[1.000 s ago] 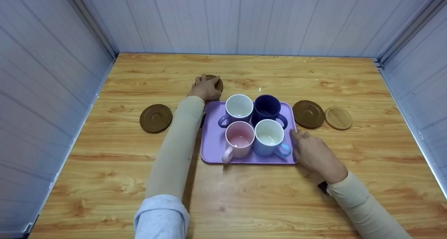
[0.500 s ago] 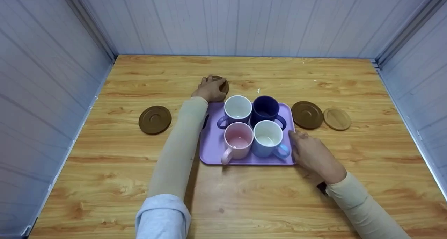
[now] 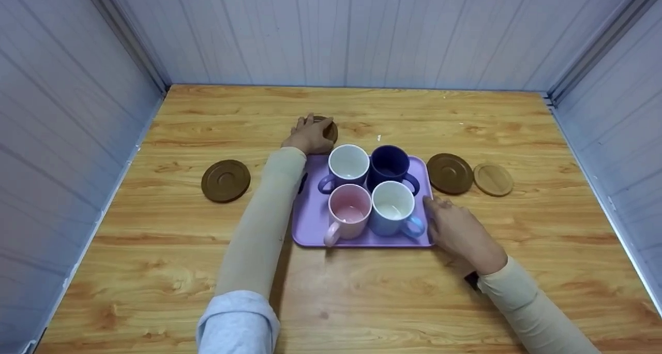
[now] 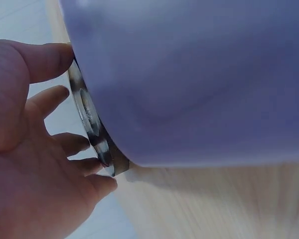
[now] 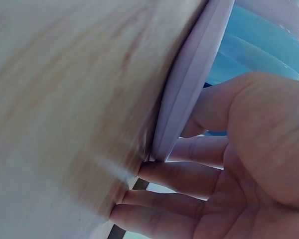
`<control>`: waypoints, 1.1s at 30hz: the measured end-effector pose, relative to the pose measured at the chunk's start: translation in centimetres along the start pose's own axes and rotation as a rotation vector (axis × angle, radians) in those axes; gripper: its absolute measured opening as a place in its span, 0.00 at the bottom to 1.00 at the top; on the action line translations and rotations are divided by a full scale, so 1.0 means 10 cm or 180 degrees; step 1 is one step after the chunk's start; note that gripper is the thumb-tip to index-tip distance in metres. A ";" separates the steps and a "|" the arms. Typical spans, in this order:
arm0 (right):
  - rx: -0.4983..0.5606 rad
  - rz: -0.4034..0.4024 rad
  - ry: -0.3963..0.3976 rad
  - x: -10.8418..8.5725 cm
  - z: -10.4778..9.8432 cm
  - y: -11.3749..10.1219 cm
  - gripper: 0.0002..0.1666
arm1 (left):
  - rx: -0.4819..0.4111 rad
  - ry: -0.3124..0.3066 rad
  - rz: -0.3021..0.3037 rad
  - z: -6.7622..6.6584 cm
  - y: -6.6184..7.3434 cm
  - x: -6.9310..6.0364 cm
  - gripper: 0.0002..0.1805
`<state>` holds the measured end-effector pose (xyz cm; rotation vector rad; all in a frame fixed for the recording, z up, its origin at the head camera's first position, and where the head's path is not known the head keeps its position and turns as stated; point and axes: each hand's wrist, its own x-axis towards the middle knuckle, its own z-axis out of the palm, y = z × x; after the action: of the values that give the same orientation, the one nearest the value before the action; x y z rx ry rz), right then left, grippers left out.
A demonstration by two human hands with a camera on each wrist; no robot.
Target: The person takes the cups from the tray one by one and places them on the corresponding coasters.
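My left hand (image 3: 310, 136) reaches to the far side of the tray and holds a dark brown round coaster (image 3: 331, 131) flat on the table. In the left wrist view its thumb and fingers (image 4: 72, 143) spread along the rim of the coaster (image 4: 88, 117). My right hand (image 3: 460, 232) rests at the right edge of the purple tray (image 3: 310, 224), its fingers fairly straight and touching the rim. On the tray stand a white-lined purple mug (image 3: 349, 163), a navy mug (image 3: 390, 165), a pink mug (image 3: 350, 209) and a light blue mug (image 3: 394, 209).
Another dark brown coaster (image 3: 226, 180) lies on the left of the wooden table (image 3: 155, 271). To the tray's right are a dark coaster (image 3: 450, 173) and a smaller pale wooden one (image 3: 493, 179). Pale panel walls (image 3: 331, 33) enclose the back and sides.
My left hand has slid the coaster a little to the right behind the tray, then stayed. The right hand keeps its place at the tray edge; the head view has shifted slightly.
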<state>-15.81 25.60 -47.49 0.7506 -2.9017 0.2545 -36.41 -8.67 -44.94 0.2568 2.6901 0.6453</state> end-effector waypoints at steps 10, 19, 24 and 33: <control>0.0013 0.0022 0.0013 0.03 -0.01 0.05 0.24 | -0.0147 0.0644 -0.0039 -0.18 0.09 -0.22 0.37; 0.0023 0.0044 0.0003 0.02 -0.04 0.08 0.25 | -0.0144 0.1211 0.0018 -0.09 0.07 -0.72 0.34; 0.0009 0.0094 -0.0055 -0.02 -0.05 0.08 0.27 | -0.0070 0.1287 0.0100 0.06 0.11 -1.02 0.35; -0.0008 0.0076 -0.0025 -0.03 -0.06 0.07 0.26 | 0.0198 0.1338 0.0299 0.30 0.11 -1.45 0.34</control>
<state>-15.88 26.47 -47.10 0.7185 -2.9195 0.2508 -21.82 -10.21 -42.49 0.2928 3.1193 0.7108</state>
